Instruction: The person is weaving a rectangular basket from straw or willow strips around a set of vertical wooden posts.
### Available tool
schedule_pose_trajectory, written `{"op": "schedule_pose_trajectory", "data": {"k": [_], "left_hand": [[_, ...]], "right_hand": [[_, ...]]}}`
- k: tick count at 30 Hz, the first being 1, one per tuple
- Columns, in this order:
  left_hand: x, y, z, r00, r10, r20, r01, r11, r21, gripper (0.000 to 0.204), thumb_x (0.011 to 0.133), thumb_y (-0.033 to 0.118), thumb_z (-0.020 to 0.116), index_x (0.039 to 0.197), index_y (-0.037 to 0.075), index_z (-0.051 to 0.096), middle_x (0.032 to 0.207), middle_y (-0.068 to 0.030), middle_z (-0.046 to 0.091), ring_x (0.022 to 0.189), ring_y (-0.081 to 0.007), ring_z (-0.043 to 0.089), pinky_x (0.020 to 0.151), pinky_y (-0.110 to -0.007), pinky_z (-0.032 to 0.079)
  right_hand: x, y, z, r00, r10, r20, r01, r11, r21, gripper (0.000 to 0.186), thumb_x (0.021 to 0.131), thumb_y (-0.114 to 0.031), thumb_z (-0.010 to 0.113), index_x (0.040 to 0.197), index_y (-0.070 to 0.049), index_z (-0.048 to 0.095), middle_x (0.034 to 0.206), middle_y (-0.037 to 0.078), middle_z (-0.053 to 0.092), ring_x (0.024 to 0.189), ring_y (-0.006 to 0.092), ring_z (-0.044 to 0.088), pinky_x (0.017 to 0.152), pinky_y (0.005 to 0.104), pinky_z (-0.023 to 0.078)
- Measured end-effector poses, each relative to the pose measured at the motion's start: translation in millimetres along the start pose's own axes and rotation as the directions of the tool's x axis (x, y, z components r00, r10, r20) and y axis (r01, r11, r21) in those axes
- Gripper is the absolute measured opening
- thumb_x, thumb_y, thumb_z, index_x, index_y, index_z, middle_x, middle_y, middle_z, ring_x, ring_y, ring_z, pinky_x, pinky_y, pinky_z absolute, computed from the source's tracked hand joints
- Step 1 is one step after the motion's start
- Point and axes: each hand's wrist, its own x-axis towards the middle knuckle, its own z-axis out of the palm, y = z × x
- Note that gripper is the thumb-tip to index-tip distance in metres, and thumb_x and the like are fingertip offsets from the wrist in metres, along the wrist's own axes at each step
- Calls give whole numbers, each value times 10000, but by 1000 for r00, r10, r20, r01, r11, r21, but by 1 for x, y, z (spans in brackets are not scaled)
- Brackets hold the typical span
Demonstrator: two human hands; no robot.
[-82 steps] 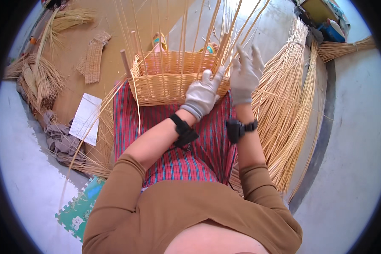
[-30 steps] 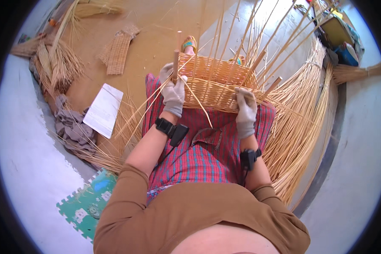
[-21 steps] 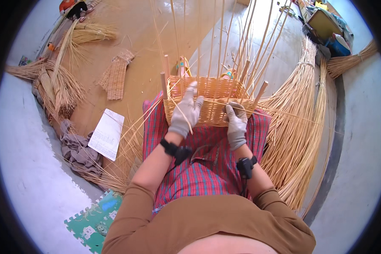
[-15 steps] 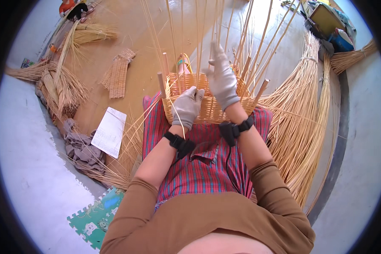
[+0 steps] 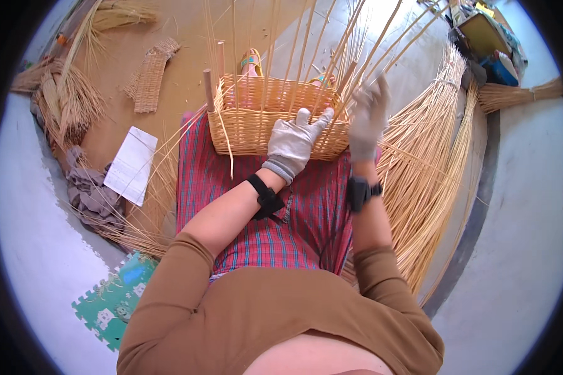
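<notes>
A rectangular wicker basket (image 5: 234,134) with woven walls rests across my lap, tall upright stakes (image 5: 306,50) rising from it. Thick round corner posts (image 5: 208,90) stand at its corners. My left hand (image 5: 292,139), in a pale work glove, lies against the near wall right of its middle, thumb and forefinger stretched apart at the rim. Beside the basket's right end, my right hand (image 5: 369,119), gloved too, is raised among the stakes; motion smears its fingers. A loose weaving strand (image 5: 229,144) hangs over the near wall at the left.
Long bundles of cane (image 5: 419,162) spread over the floor at right. At left lie more cane bundles (image 5: 72,106), a woven panel (image 5: 150,78), a white sheet (image 5: 131,165), a grey cloth (image 5: 94,194) and a green foam mat (image 5: 116,297). A striped red cloth (image 5: 263,231) covers my lap.
My left hand has shifted right along the near rim and spread its thumb and forefinger. My right hand has moved right, off the basket's middle. The whole view has shifted slightly.
</notes>
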Motion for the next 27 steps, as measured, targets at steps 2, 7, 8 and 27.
{"op": "schedule_pose_trajectory", "data": {"k": [2,7,8,27], "left_hand": [[7,5,-5,998,-13,59,11,999,39,676,991,84,490,1576,412,407,1118,-107,569,725,-251,654,711,-420,546],[-14,-29,-14,979,117,-166,-181,869,-461,520,932,76,634,1411,275,602,1260,-144,600,983,-339,682,866,-442,562],[-26,-48,-21,955,100,-280,-271,677,-684,488,909,56,678,1361,237,637,1314,-151,597,1095,-358,672,931,-437,557],[-92,-174,-17,912,-299,-282,220,934,-280,684,797,211,833,1420,201,552,1066,-46,736,848,-288,724,767,-435,536]], "right_hand": [[-54,34,-40,915,302,-267,-278,953,124,421,1091,-106,475,1510,-70,449,1079,118,697,911,177,689,720,267,567],[-95,-46,1,868,482,-122,-442,861,252,347,1097,-116,533,1440,-62,516,999,76,723,822,115,682,629,217,517],[-82,-59,20,937,349,18,-349,932,98,283,1083,-94,558,1357,-43,604,1025,55,722,900,94,671,740,223,523],[-27,-1,236,970,197,143,-236,906,352,387,1018,-298,703,1282,-15,696,1204,99,697,1007,136,636,899,288,520]]}}
